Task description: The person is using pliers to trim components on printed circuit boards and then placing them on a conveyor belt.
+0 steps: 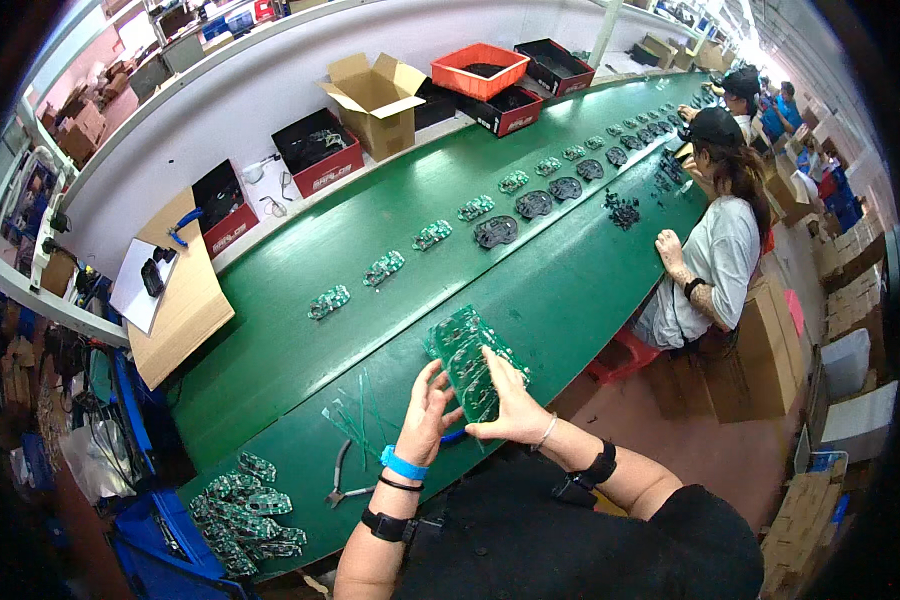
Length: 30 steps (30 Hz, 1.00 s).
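Note:
A green circuit board panel (pixel 460 350) is held up in front of me over the near side of the bench. My right hand (pixel 510 402) grips its right side, thumb and fingers on the panel. By the panel's lower left edge is my left hand (pixel 430 412), fingers curved and apart; whether they touch the panel I cannot tell. Left of my left wrist lie thin green strips (pixel 362 408) and a pair of cutting pliers (pixel 336 480). A heap of separate circuit boards (pixel 245 505) sits at the bench's near left corner.
Along the green belt (pixel 270 370) runs a row of circuit boards (pixel 384 267) beside black plastic shells (pixel 496 231). Red and black boxes (pixel 315 150), an open carton (pixel 375 105) and an orange crate (pixel 480 70) line the far side. A co-worker (pixel 710 240) sits at right.

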Each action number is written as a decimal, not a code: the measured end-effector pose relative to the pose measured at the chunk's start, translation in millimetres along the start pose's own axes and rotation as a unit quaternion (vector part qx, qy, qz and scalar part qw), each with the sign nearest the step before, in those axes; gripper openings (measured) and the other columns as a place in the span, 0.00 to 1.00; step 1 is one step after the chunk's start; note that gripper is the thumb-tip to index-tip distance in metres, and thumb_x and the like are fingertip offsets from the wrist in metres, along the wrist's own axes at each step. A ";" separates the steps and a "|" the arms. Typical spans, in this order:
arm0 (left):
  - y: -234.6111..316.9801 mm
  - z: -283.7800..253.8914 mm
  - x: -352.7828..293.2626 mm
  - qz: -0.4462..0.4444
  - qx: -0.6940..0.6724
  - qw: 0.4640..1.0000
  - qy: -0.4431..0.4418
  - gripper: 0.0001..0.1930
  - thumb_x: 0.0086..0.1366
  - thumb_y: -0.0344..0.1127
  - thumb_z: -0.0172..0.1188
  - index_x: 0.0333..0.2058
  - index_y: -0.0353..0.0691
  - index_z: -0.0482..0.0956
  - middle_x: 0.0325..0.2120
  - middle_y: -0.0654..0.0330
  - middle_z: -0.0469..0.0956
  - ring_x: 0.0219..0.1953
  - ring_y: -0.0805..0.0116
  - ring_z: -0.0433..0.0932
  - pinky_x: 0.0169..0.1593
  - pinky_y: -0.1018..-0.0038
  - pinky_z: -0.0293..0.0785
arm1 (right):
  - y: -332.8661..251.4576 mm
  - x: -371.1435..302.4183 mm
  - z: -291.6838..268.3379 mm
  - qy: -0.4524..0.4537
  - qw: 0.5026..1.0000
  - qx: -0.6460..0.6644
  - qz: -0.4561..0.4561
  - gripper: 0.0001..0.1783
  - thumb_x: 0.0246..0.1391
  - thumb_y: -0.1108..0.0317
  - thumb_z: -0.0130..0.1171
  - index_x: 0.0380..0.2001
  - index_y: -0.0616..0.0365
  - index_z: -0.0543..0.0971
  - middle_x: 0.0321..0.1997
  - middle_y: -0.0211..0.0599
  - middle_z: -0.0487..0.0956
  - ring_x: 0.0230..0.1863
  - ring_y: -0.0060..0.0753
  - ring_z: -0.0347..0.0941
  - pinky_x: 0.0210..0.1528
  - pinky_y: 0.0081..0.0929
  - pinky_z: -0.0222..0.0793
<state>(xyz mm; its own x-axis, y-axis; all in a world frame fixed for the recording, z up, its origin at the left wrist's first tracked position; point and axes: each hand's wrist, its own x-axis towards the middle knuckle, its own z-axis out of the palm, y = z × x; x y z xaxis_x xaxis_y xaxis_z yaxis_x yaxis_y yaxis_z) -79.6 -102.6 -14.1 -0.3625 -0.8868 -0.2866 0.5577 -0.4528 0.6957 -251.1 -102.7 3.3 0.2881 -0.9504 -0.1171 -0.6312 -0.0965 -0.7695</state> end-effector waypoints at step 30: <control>10.5 -55.5 -70.3 0.126 -0.192 0.908 0.349 0.25 0.62 0.52 0.44 0.50 0.39 0.65 0.46 0.54 0.71 0.45 0.55 0.71 0.49 0.56 0.67 | 253.2 267.7 -159.8 0.157 0.885 -0.383 0.213 0.33 0.47 0.78 0.43 0.55 0.30 0.62 0.46 0.43 0.62 0.49 0.48 0.60 0.49 0.39 0.64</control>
<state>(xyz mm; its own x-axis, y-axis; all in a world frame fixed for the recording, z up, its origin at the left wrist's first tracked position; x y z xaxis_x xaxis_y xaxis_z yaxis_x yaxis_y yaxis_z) -6.8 -50.2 -23.2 0.3004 -0.7481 -0.5918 0.8257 -0.1066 0.5539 -448.9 -428.7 -122.6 -0.2320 -0.9725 -0.0215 -0.9721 0.2326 -0.0314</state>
